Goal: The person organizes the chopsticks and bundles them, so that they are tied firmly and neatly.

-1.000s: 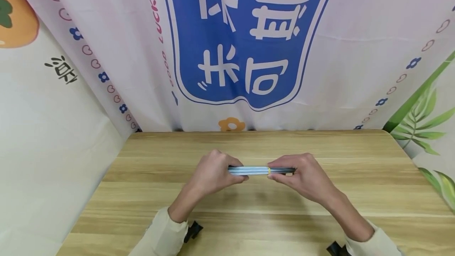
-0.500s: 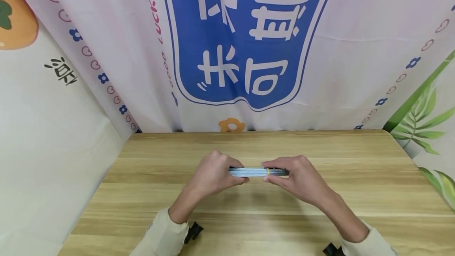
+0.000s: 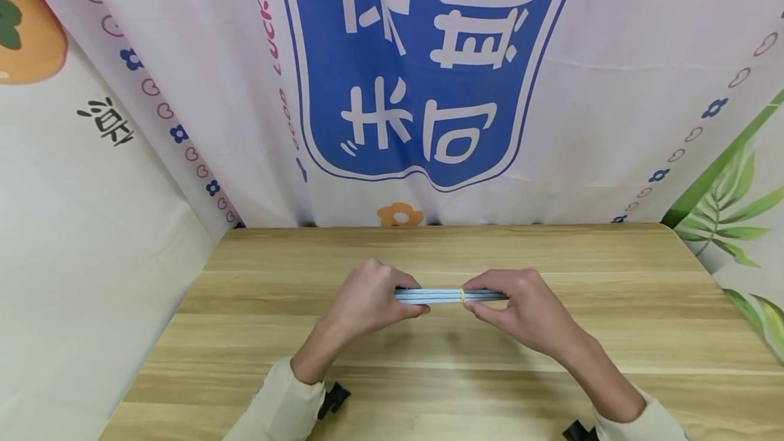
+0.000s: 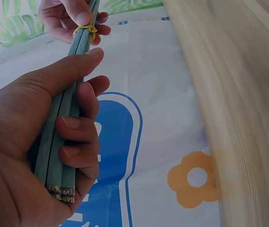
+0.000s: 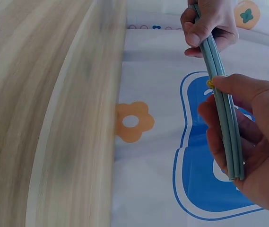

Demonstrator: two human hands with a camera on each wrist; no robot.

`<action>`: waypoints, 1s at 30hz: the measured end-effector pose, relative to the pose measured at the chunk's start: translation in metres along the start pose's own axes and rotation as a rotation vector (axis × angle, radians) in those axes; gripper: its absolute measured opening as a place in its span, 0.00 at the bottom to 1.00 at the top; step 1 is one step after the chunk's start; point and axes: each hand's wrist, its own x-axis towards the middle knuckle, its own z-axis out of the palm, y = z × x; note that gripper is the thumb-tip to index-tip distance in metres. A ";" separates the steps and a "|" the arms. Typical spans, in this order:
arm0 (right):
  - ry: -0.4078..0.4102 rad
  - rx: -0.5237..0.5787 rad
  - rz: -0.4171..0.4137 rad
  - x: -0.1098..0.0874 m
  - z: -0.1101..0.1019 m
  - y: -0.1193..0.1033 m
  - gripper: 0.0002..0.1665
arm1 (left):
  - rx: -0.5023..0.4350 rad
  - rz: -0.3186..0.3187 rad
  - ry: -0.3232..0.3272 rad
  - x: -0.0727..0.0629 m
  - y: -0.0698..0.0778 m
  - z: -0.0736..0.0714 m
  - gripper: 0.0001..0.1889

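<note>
A bundle of pale blue-green chopsticks (image 3: 437, 296) is held level above the table between both hands. My left hand (image 3: 364, 295) grips its thicker end; the left wrist view shows curled fingers around it and patterned square tips (image 4: 61, 193) by the palm. A yellow rubber band (image 3: 463, 296) circles the bundle right of its middle. My right hand (image 3: 527, 301) holds the thinner end, thumb and fingertips at the band. In the right wrist view, the right thumb (image 5: 240, 90) touches the band, and the slim ends lie along the fingers.
The wood-grain table (image 3: 429, 386) lies beneath the hands. A printed curtain (image 3: 582, 121) with a blue sign hangs along its far edge, and a white cloth (image 3: 92, 237) covers the left side. Black straps (image 3: 333, 399) show at the sleeves.
The right hand slid a little left along the chopsticks, then back right, its fingertips now at the rubber band. The left hand has hardly moved.
</note>
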 end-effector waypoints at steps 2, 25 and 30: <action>0.008 -0.005 -0.010 0.000 0.001 -0.001 0.12 | -0.006 -0.002 0.004 -0.001 0.000 0.000 0.08; 0.062 -0.101 0.033 0.005 0.015 -0.004 0.14 | 0.015 -0.002 0.012 -0.001 0.004 0.004 0.08; 0.017 -0.135 0.047 0.005 0.009 -0.006 0.16 | 0.016 -0.017 0.002 0.001 0.003 0.002 0.09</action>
